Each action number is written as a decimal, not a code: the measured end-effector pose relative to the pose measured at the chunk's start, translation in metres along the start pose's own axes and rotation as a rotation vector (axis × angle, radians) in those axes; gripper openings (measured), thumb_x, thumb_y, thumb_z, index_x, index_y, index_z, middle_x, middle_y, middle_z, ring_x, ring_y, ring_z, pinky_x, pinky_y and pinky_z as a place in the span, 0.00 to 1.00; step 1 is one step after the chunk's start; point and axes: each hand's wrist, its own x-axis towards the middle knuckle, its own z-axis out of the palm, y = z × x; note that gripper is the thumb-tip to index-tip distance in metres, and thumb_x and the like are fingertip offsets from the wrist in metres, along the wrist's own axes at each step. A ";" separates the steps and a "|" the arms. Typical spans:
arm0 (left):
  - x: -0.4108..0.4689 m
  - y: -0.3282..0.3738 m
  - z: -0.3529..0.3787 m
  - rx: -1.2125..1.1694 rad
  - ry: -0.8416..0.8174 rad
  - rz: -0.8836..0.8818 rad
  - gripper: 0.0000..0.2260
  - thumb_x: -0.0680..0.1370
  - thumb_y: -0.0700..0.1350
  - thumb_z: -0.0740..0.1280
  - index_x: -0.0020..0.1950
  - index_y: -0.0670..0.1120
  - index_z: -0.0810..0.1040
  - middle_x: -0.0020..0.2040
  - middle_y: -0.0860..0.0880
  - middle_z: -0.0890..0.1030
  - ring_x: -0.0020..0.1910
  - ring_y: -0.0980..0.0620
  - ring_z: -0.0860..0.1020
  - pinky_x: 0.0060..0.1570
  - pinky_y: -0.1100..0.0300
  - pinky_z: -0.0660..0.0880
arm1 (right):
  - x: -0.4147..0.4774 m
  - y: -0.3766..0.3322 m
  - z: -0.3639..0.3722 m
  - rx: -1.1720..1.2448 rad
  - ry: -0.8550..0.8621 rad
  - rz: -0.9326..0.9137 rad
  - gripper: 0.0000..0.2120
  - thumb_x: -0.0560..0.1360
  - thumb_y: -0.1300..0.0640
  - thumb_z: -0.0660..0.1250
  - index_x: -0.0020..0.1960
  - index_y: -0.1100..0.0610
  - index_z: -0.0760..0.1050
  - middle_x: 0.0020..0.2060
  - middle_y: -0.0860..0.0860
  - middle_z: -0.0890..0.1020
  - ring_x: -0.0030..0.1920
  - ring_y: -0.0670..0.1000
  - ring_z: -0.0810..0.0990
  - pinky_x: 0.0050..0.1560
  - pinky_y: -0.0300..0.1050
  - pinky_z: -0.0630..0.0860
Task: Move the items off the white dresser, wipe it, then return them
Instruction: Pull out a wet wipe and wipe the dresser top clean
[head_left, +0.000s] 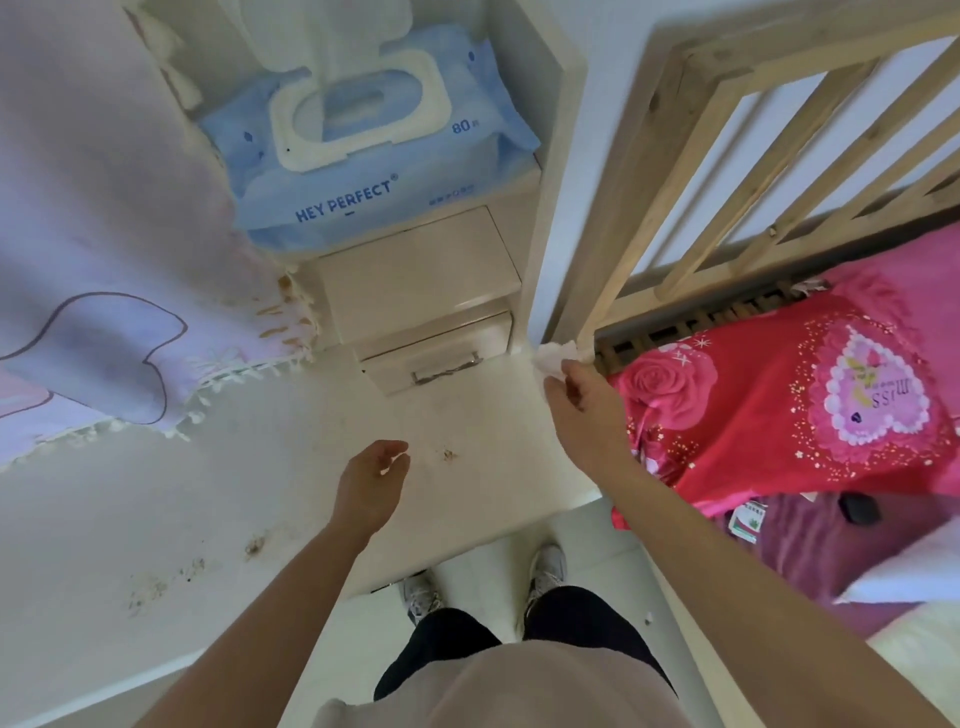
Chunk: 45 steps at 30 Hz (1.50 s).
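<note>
A person's right hand (582, 410) pinches a crumpled white wipe (553, 358) between its fingers at the far right edge of the white dresser (478, 457), just beside a wooden bed rail (613, 270). The left hand (371, 480) hovers over the stained worktop, fingers loosely curled and holding nothing. At the far side, a blue pack of wipes (363, 171), marked 80 and with its lid open, sits on a small drawer unit (426, 291), with a lilac fringed cloth (104, 249) draped to the left.

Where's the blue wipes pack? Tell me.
Head view, upper centre: the blue wipes pack sits on the small drawer unit, right of the lilac cloth, left of the wooden bed rail.
</note>
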 end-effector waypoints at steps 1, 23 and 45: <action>0.003 -0.008 0.004 0.106 -0.001 0.020 0.10 0.80 0.46 0.64 0.61 0.51 0.78 0.60 0.50 0.79 0.56 0.51 0.77 0.53 0.58 0.71 | 0.000 0.013 0.004 -0.171 -0.015 -0.105 0.07 0.79 0.60 0.62 0.51 0.52 0.78 0.38 0.45 0.74 0.35 0.40 0.71 0.39 0.34 0.67; 0.028 -0.102 0.015 0.805 0.159 0.193 0.22 0.80 0.40 0.57 0.75 0.37 0.64 0.76 0.39 0.62 0.76 0.41 0.60 0.73 0.43 0.59 | -0.027 0.131 0.153 -0.770 -0.340 -0.365 0.26 0.84 0.51 0.49 0.79 0.59 0.54 0.79 0.60 0.52 0.79 0.62 0.49 0.78 0.58 0.50; 0.048 -0.132 -0.006 0.651 0.378 0.455 0.15 0.76 0.39 0.61 0.59 0.45 0.82 0.63 0.47 0.80 0.59 0.47 0.80 0.47 0.50 0.79 | -0.057 0.089 0.199 -0.482 -0.445 -0.477 0.31 0.69 0.74 0.52 0.72 0.66 0.69 0.74 0.58 0.69 0.75 0.59 0.64 0.70 0.48 0.69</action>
